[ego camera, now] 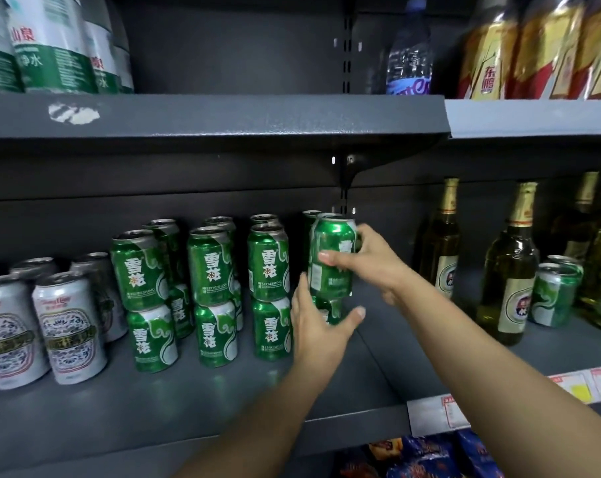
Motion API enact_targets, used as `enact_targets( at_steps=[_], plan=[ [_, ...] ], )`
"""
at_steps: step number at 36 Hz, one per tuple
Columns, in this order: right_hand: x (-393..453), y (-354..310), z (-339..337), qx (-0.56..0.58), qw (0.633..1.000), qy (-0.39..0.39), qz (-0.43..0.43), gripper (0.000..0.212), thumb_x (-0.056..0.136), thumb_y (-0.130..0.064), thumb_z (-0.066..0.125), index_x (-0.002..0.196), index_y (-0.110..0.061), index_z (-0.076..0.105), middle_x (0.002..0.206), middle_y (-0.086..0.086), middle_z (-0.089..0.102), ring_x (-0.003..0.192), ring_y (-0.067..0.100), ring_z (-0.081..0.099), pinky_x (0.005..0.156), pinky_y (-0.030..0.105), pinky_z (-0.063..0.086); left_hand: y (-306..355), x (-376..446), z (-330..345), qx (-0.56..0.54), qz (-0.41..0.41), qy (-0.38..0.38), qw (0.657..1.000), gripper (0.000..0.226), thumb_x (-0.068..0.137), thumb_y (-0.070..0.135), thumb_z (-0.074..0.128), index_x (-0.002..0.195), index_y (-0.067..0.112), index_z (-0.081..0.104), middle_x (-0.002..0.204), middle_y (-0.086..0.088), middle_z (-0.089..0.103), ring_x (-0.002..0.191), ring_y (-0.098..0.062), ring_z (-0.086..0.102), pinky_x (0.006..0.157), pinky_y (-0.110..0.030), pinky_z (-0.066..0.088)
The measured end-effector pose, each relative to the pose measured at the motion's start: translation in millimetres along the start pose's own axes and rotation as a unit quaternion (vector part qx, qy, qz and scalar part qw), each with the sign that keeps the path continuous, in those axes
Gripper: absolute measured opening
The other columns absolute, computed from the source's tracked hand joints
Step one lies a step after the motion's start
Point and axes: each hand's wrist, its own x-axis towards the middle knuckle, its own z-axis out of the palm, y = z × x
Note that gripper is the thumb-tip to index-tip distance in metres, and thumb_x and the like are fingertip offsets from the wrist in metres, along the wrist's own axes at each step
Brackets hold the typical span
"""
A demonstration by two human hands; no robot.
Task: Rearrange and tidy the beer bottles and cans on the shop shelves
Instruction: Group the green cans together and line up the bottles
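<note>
My right hand (364, 260) grips a green beer can (330, 246) at the right end of the stacked green cans (209, 267) on the middle shelf (223, 401). That can sits on top of a lower green can (328, 310). My left hand (321, 329) wraps around the lower can, thumb on its right side. Three more double stacks of green cans stand to the left, with further cans behind them.
Silver cans (64, 326) stand at the shelf's left. Beer bottles (509, 267) and a lone green can (552, 294) occupy the right bay. Water bottles (50, 43) and yellow packs (540, 46) fill the upper shelf. Price tags (444, 412) line the shelf edge; blue packets (430, 457) lie below.
</note>
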Motion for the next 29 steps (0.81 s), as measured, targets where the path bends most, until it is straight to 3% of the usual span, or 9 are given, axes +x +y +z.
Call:
enact_targets(
  at_steps=[2, 5, 9, 13, 19, 23, 29],
  plan=[
    [16, 4, 8, -0.011, 0.998, 0.056, 0.005, 0.06, 0.061, -0.03, 0.089, 0.108, -0.018, 0.055, 0.102, 0.001, 0.069, 0.089, 0.013, 0.067, 0.077, 0.029, 0.056, -8, -6, 6, 0.029, -0.036, 0.007, 0.999, 0.111, 0.072, 0.041, 0.079, 0.153, 0.025, 0.004, 0.16, 0.003, 0.009, 0.146, -0.016, 0.009, 0.119, -0.038, 0.016],
    [35, 13, 15, -0.075, 0.994, 0.08, 0.025, 0.078, 0.04, -0.058, 0.086, 0.104, -0.023, 0.058, 0.096, -0.003, 0.071, 0.09, 0.019, 0.068, 0.084, 0.042, 0.056, -20, -5, 13, 0.035, -0.067, 0.019, 0.997, 0.112, 0.077, 0.035, 0.078, 0.153, 0.02, -0.003, 0.161, 0.0, 0.004, 0.147, -0.018, 0.005, 0.118, -0.035, 0.011],
    [39, 20, 21, -0.156, 0.983, 0.086, 0.044, 0.074, 0.047, -0.061, 0.083, 0.105, -0.022, 0.059, 0.097, -0.004, 0.069, 0.09, 0.019, 0.067, 0.084, 0.04, 0.055, -26, 12, 23, 0.034, -0.095, 0.036, 0.994, 0.108, 0.078, 0.035, 0.077, 0.153, 0.015, 0.002, 0.159, -0.005, 0.014, 0.146, -0.022, 0.013, 0.118, -0.036, 0.016],
    [41, 27, 21, -0.167, 0.981, 0.085, 0.055, 0.06, 0.056, -0.052, 0.085, 0.101, -0.023, 0.059, 0.091, -0.008, 0.069, 0.087, 0.016, 0.067, 0.083, 0.04, 0.055, -29, 28, 31, 0.006, -0.114, 0.068, 0.991, 0.098, 0.077, 0.036, 0.077, 0.152, 0.016, 0.016, 0.15, -0.008, 0.033, 0.138, -0.025, 0.031, 0.114, -0.041, 0.028],
    [47, 30, 19, -0.185, 0.979, 0.071, 0.047, 0.06, 0.06, -0.053, 0.083, 0.106, -0.024, 0.057, 0.093, -0.008, 0.069, 0.09, 0.017, 0.067, 0.086, 0.041, 0.054, -42, 45, 35, -0.008, -0.102, 0.087, 0.991, 0.079, 0.074, 0.037, 0.076, 0.142, 0.028, 0.038, 0.13, -0.001, 0.055, 0.118, -0.022, 0.053, 0.102, -0.043, 0.044],
    [46, 27, 20, -0.221, 0.972, 0.063, 0.056, 0.063, 0.066, -0.057, 0.08, 0.11, -0.021, 0.053, 0.102, -0.003, 0.066, 0.096, 0.022, 0.064, 0.088, 0.04, 0.052, -43, 46, 35, -0.018, -0.104, 0.109, 0.988, 0.064, 0.082, 0.023, 0.073, 0.138, 0.028, 0.043, 0.12, 0.002, 0.056, 0.108, -0.019, 0.056, 0.095, -0.037, 0.047],
    [44, 23, 25, -0.293, 0.953, 0.049, 0.052, 0.075, 0.07, -0.061, 0.074, 0.122, -0.014, 0.047, 0.116, 0.003, 0.062, 0.109, 0.027, 0.059, 0.088, 0.04, 0.051, -47, 45, 36, -0.002, -0.098, 0.116, 0.988, 0.065, 0.081, 0.022, 0.073, 0.138, 0.027, 0.042, 0.119, 0.002, 0.057, 0.11, -0.019, 0.056, 0.097, -0.041, 0.047]
  ],
)
